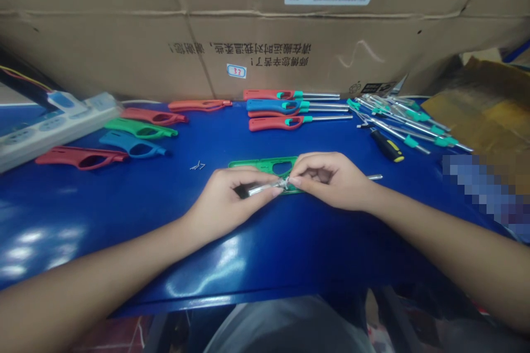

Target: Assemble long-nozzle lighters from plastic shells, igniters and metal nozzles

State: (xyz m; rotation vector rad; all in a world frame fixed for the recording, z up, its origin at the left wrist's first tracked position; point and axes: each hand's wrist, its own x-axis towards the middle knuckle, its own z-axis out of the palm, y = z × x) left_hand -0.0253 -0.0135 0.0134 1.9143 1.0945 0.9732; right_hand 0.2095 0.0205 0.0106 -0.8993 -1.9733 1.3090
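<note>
Pinching one thin silver metal tube (261,188), the left hand (226,198) and right hand (327,179) meet over a green plastic lighter shell (265,165) mid-surface (124,215). Several assembled lighters (290,107) lie at twelve o'clock, and unfilled coloured shells (136,132) at ten.

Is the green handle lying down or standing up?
Lying down. The green handle lies flat on the blue table, under the left hand and right hand holding a metal tube.

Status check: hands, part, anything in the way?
Left hand and right hand both pinching tube. Tube over green shell. Screwdriver lies apart, to the right.
</note>
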